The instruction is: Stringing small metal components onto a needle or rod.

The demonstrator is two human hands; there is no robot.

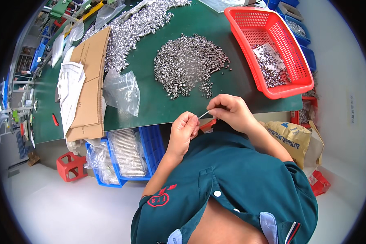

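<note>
My left hand (184, 131) is closed, thumb and forefinger pinching a thin pale rod (203, 114). The rod slants up to the fingertips of my right hand (232, 112), which pinch its other end. Whether a small part sits in those right fingertips, I cannot make out. Both hands are held over the near edge of the green table. Just beyond them lies a heap of small silvery metal rings or nuts (187, 65), with a few strays at its near and right sides.
A red perforated basket (300, 83) with metal parts and a white paper stands at the right. Farther left lie more metal pieces (124, 40), a clear plastic bag (124, 92) and cardboard (89, 89). Below the table are blue bins (152, 148), a red stool (71, 166) and a yellowish sack (290, 140).
</note>
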